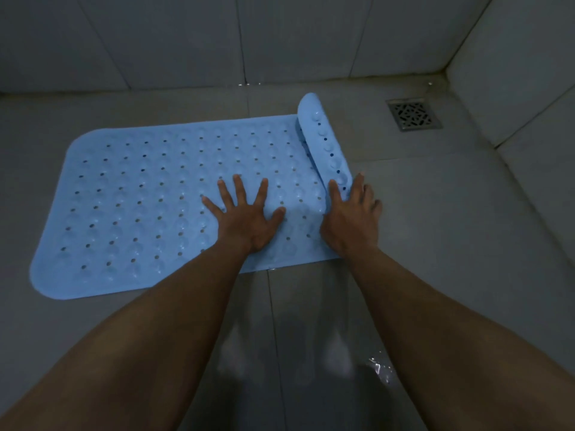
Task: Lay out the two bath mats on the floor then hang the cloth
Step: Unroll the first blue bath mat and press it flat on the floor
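Probably the perforated blue rubber bath mat (140, 197) could recurl once the pinching right grip (351, 213) released; left grip (245, 216) lay spread.

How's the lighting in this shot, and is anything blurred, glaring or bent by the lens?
Head view: dim, bluish light with no hard shadows. The blue bath mat, left hand and right hand look sharp. The floor carries a hazy reflection and small wet glints towards the bottom edge. The wide lens bows the wall seams.
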Demonstrator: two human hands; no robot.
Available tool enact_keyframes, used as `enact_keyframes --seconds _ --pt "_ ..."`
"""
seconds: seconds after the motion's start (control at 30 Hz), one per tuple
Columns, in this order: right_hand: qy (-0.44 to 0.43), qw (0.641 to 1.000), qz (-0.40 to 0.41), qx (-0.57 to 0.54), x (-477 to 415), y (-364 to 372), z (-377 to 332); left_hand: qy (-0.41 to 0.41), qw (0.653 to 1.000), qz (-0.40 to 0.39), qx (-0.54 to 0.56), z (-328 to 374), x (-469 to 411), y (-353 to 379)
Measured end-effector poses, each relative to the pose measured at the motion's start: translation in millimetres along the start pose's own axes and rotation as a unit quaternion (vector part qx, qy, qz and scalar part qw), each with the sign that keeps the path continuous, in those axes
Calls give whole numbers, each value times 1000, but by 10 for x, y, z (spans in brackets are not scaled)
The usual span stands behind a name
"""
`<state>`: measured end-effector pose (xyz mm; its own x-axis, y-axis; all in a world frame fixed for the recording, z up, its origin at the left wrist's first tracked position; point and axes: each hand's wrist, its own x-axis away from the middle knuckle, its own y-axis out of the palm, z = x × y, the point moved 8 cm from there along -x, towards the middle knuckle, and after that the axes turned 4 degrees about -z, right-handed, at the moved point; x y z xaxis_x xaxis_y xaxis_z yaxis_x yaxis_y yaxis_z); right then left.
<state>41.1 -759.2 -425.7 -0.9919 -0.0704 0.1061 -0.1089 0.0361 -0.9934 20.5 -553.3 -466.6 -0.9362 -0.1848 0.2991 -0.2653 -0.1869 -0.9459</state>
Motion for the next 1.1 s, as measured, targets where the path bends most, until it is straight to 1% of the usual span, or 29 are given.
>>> enact_keyframes --seconds 0.1,0.13,0.27,0.37,0.43,0.53,0.6,0.73,1.1 --pt "-16 998 1 56 -52 -12 28 22 999 24 3 160 -47 -70" --pt "-26 998 4 60 -67 -15 15 29 999 28 9 221 -68 -79" --pt "-62 993 29 91 -74 -39 56 42 999 18 4 410 -91 15" --pt "-45 992 8 121 -87 49 198 44 999 17 -3 462 -74 78" --pt "-38 993 -21 108 -76 131 291 47 999 24 4 454 -70 69" --pt "-38 996 -81 10 -37 298 391 49 998 39 -12 417 -63 19" --pt "-34 994 -95 -29 -33 350 427 47 998 38 -28 406 -62 1" --pt "-28 994 -104 -36 -32 371 451 49 998 24 -25 407 -89 30" --pt "-25 989 -146 -30 36 370 469 59 997 25 -34 382 -85 32"
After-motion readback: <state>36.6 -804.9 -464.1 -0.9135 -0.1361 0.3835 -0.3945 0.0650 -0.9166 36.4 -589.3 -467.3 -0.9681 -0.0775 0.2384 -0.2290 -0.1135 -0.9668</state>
